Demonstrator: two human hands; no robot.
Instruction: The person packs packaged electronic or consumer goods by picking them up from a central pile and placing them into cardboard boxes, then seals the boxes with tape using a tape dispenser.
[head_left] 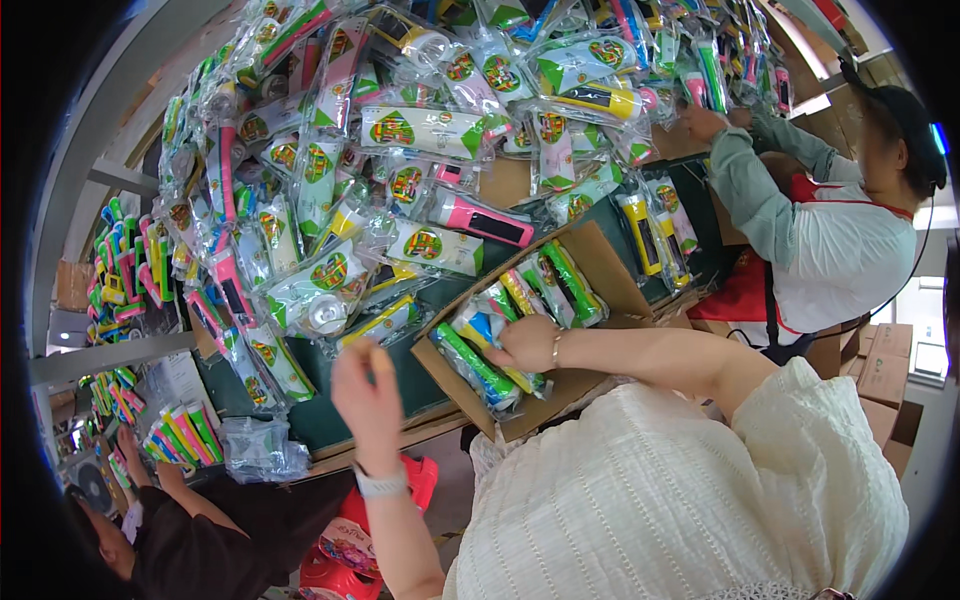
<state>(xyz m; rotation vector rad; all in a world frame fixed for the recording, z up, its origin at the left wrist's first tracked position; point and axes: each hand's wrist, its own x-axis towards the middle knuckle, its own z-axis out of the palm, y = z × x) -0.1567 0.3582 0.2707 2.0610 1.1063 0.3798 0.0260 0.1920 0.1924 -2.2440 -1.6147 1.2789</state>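
An open cardboard box sits at the table's front edge, with several bagged flashlights inside, some green, some yellow. My right hand reaches into it, fingers curled down on a bagged flashlight in blue, white and yellow wrapping; its fingertips are partly hidden. Left of the box, my left hand is raised, bent at the fingers and smeared by motion. Whether it holds anything I cannot make out. Closest beyond it lies a yellow bagged flashlight. A pink bagged flashlight with a black panel lies behind the box.
A large heap of bagged flashlights covers the green table. Clear plastic bags lie at its left corner. One co-worker handles packets at right; another person works at lower left. A red stool stands below.
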